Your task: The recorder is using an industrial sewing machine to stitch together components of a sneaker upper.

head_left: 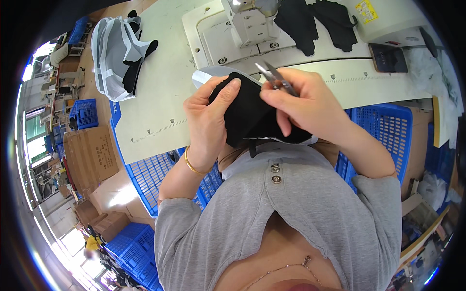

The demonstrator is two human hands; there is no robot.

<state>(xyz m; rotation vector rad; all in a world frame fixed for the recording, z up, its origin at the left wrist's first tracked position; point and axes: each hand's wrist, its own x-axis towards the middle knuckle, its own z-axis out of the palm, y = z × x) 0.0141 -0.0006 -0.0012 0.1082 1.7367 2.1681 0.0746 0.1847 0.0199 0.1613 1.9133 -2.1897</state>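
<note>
My left hand [209, 104] is closed on a black fabric piece [245, 109], its thumb pressing on the upper edge. Light grey material with a pale edge [206, 76] shows behind the piece, seemingly part of the same item. In my right hand [310, 99] is a pair of metal thread snips [277, 80], blades pointing up and left, just above the fabric. The lower end of the black piece hangs over my lap at the table's front edge.
A sewing machine [250, 24] stands at the far side of the table [160, 87], with black fabric pieces [297, 24] beside it. Grey and white pieces [114, 58] lie stacked at left. A phone [388, 59] rests at right. Blue baskets [150, 177] flank my lap.
</note>
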